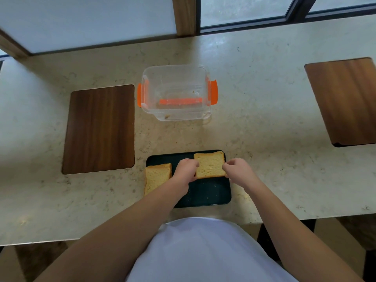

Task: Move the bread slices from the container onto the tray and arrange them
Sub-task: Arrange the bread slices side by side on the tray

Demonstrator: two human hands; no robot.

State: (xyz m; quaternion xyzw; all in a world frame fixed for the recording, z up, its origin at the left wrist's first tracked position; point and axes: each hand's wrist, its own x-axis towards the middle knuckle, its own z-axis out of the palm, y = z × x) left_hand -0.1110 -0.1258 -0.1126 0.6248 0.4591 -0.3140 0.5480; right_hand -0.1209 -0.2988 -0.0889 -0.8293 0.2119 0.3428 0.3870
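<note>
Because the counter (pixel 254 102) is wide and pale, I keep the working area small and directly ahead of my body. Two wooden boards sit on it: one to the left (pixel 98 129), one far right (pixel 343 101), both well apart from the work. Between them stands the clear container (pixel 175 92) with orange clips, lid off; I see no slices inside it, only crumbs, so I judge the transfer done and the arranging in hand.

Nearer to me lies the dark tray (pixel 211 192), its long axis running left to right. One bread slice (pixel 157 177) rests at the tray's left edge, overhanging onto the counter, tilted slightly, its longer side running roughly toward and away from me. The second bread slice (pixel 209 164) occupies the far right corner, nearly square to the tray, lying flat.

My left hand (pixel 186 169) pinches this second slice at its left edge; my right hand (pixel 237 169) pinches its right edge. Both hands are closed on it, one per side, which I judge allows squaring it without tearing the soft crumb.
</note>
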